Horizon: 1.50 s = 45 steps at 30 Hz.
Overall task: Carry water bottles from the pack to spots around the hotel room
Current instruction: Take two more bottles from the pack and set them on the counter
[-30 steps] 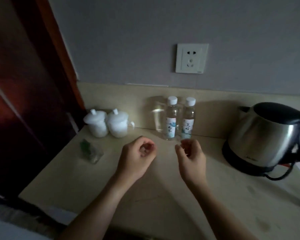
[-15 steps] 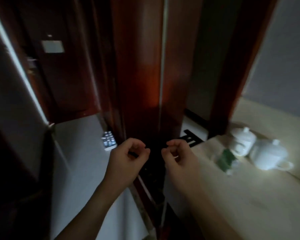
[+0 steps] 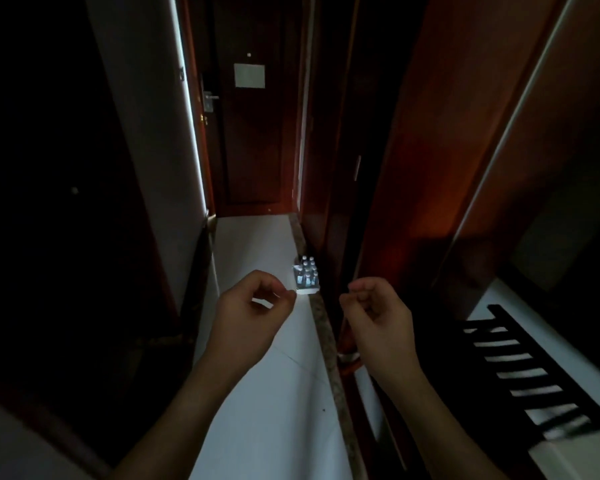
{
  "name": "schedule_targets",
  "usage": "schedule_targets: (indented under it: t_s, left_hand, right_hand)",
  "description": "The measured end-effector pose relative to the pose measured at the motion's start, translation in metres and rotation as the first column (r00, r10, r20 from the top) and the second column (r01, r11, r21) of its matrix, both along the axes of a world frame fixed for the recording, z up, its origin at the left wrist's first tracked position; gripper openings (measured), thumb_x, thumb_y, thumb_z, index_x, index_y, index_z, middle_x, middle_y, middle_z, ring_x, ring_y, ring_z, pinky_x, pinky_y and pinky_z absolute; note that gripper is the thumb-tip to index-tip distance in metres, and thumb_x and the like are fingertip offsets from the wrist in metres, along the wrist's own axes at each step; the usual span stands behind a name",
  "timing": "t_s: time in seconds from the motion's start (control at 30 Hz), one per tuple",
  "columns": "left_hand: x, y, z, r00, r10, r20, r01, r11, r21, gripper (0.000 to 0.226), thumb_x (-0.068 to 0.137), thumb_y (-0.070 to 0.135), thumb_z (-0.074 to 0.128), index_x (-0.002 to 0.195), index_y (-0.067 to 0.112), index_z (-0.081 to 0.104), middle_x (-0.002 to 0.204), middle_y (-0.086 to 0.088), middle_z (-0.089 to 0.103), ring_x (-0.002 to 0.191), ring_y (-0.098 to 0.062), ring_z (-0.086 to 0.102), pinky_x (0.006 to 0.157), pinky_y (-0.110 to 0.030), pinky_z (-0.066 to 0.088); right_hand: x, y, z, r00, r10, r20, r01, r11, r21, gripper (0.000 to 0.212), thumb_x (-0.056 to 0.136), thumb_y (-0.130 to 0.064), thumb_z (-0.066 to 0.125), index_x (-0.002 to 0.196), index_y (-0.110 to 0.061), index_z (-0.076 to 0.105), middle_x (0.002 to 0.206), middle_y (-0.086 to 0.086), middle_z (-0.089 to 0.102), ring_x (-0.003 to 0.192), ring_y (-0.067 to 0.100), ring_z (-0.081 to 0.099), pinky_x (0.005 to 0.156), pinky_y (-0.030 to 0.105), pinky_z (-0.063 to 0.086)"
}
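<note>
A dim corridor runs toward a dark door [image 3: 253, 140] at 12 o'clock, over a pale floor [image 3: 257, 393]. A black slatted rack [image 3: 520, 368] sits at 4 o'clock. The left hand [image 3: 250, 317] and right hand [image 3: 378, 313] hang mid-air with fingers loosely curled, empty, touching nothing. The pack [image 3: 305, 277] of bottles stands on the floor by the right-hand wall, beyond and between the hands.

left hand [image 3: 253, 311], right hand [image 3: 378, 311], seemingly empty, loosely curled

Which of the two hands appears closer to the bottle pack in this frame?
The left hand: its fingertips sit just beside the water bottle pack on the floor in the image, while the right hand lies further off, across the dark wooden edge.
</note>
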State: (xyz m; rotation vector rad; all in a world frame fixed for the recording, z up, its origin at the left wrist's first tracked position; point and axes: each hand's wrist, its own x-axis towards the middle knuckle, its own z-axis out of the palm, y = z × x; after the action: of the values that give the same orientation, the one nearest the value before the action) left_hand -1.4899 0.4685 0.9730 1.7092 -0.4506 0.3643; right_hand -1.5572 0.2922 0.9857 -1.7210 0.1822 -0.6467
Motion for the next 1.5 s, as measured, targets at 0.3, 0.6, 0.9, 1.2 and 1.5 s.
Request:
schedule_targets:
  t_s: [0.3,0.6,0.9,1.2,1.5]
  left_hand:
    - [0.105,0.009,-0.019,0.995,0.049,-0.082,-0.050,0.999,-0.015,0.009,0.073,0.038,0.070,0.073,0.031,0.065,0.079,0.012,0.070,0.070,0.000,0.065,0.058,-0.009,0.047]
    - [0.266,-0.034,-0.027,0.982,0.102,-0.157,-0.092,0.993,0.072,0.010,0.084,0.007,0.076,0.082,0.014,0.069,0.084,0.000,0.073,0.081,-0.014,0.069,0.069,-0.021,0.054]
    - [0.416,-0.058,-0.012,0.965,0.167,-0.202,-0.148,0.983,0.104,0.010,0.085,0.004,0.076,0.083,0.011,0.070,0.089,0.004,0.072,0.078,-0.009,0.068,0.063,-0.020,0.054]
    - [0.571,-0.037,-0.014,0.971,0.154,-0.181,-0.132,0.983,0.124,0.009,0.084,0.005,0.077,0.084,0.012,0.071,0.083,-0.002,0.074,0.079,-0.016,0.070,0.070,-0.030,0.058]
    - [0.760,-0.008,0.001,0.995,0.042,-0.089,-0.030,0.991,0.130,0.010,0.082,0.010,0.076,0.085,0.017,0.070,0.082,0.006,0.071,0.079,-0.002,0.067,0.066,-0.010,0.051]
  right_hand:
    - [0.119,-0.002,-0.022,0.998,0.030,-0.063,-0.025,0.996,0.081,0.014,0.088,-0.008,0.069,0.094,-0.019,0.066,0.076,0.003,0.069,0.064,0.021,0.064,0.057,0.034,0.052]
    - [0.300,-0.045,-0.050,0.992,0.116,-0.058,-0.109,0.987,0.116,0.017,0.087,-0.007,0.071,0.099,-0.017,0.065,0.084,0.003,0.072,0.074,0.017,0.068,0.066,0.023,0.055]
    - [0.471,-0.073,-0.037,0.983,0.173,-0.061,-0.176,0.984,-0.037,0.017,0.086,-0.023,0.072,0.099,-0.028,0.063,0.089,-0.015,0.069,0.080,0.006,0.067,0.066,0.020,0.056]
    - [0.624,-0.056,-0.035,0.982,0.157,-0.109,-0.173,0.972,-0.157,0.022,0.085,-0.017,0.075,0.099,-0.029,0.063,0.083,-0.008,0.070,0.078,0.001,0.066,0.065,0.021,0.054]
    - [0.778,-0.032,-0.018,0.990,0.042,-0.138,-0.066,0.982,-0.178,0.026,0.085,-0.016,0.075,0.108,-0.020,0.064,0.087,-0.010,0.072,0.078,0.005,0.071,0.067,0.024,0.057]
